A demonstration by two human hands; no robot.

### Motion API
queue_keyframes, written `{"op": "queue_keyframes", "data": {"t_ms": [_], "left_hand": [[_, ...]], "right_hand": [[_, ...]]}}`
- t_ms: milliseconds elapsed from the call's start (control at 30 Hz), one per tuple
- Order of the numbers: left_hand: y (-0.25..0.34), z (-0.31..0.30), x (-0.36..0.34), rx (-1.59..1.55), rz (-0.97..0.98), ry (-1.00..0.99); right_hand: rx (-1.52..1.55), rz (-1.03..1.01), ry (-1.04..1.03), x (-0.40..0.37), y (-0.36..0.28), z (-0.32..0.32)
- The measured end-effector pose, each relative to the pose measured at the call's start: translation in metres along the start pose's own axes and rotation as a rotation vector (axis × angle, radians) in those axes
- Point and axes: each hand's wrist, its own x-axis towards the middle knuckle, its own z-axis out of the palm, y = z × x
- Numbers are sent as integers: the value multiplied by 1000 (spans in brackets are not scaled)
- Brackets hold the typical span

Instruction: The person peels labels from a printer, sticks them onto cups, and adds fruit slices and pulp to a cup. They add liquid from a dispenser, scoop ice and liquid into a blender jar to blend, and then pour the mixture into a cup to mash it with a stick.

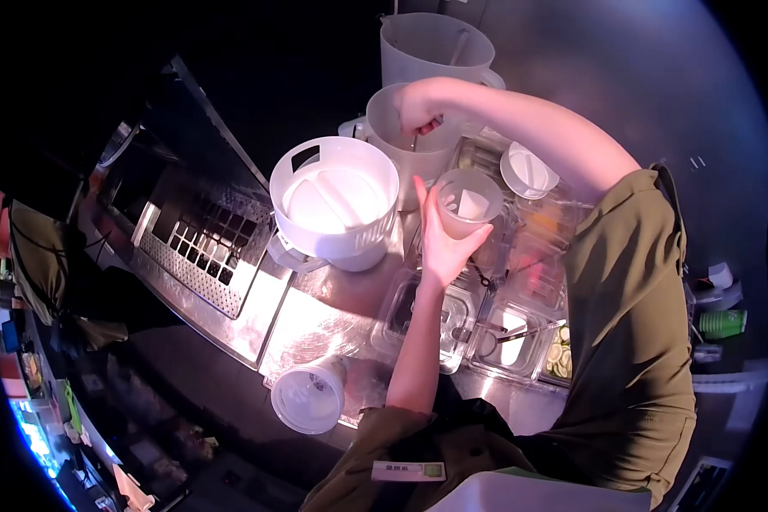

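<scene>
A translucent plastic cup (472, 198) is held upright by my left hand (448, 243), with thumb and fingers round its sides. Above and behind it, my right hand (422, 113) reaches inside the rim of a tall translucent pitcher (384, 115), its fingers curled round a thin handle (415, 142); the far end of that handle is hidden. To the left of the cup stands a large white tub (334, 203) with a slotted rim and a bar across its inside. Another translucent pitcher (435, 43) is behind.
Clear lidded containers (533, 277) and a bin of green slices (560, 354) lie right of my left forearm. A small white round container (529, 171) stands at the back. An overturned tub (309, 398) rests near the front edge. A perforated drain tray (205, 247) is left.
</scene>
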Motion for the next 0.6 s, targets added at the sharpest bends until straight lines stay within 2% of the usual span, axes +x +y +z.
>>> {"op": "queue_keyframes", "data": {"t_ms": [100,200,233,333,367,467,600], "left_hand": [[-1,0,-1,63,10,-32],[-3,3,0,65,11,-3],[2,3,-1,125,7,12],[1,-2,2,91,-46,-43],[1,-3,2,103,-75,-50],[-2,1,3,90,-41,28],[-3,7,4,91,-1,74]], "right_hand": [[-238,-276,322,-26,-2,18],[-401,-102,2,-27,8,18],[-494,-141,-15,-16,19,19],[-808,-491,471,-27,23,20],[-950,-676,601,-31,19,22],[-1200,-844,682,-44,31,5],[-1218,-730,548,-15,53,19]]}}
